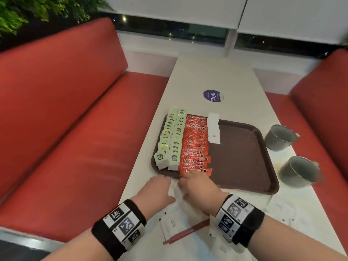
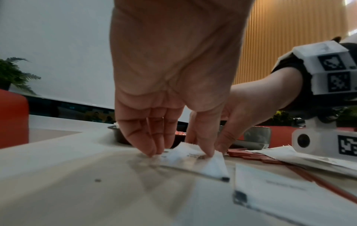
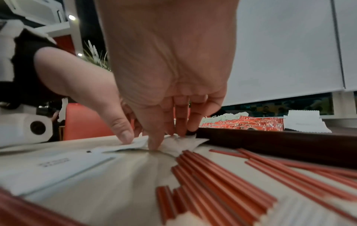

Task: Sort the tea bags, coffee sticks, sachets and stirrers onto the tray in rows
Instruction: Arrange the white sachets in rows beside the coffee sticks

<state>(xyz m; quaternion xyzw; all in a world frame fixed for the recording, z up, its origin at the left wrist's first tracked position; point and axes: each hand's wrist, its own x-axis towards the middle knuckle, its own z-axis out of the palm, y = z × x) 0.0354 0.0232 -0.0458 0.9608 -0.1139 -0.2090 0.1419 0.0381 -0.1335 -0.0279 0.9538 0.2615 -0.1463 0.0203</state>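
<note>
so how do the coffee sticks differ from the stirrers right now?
The coffee sticks lie on the tray in one neat row; the stirrers lie loose on the table, off the tray. The coffee sticks are flat printed packets; the stirrers are thin plain rods. Both are red-orange, and neither hand holds either.

A café or diner booth: red padded seats (image 1: 79,110) at 9 and 3 o'clock flank a narrow white bench (image 1: 212,76), with a brown serving tray (image 1: 244,157), mugs (image 1: 280,137) and window blinds (image 1: 188,8).
</note>
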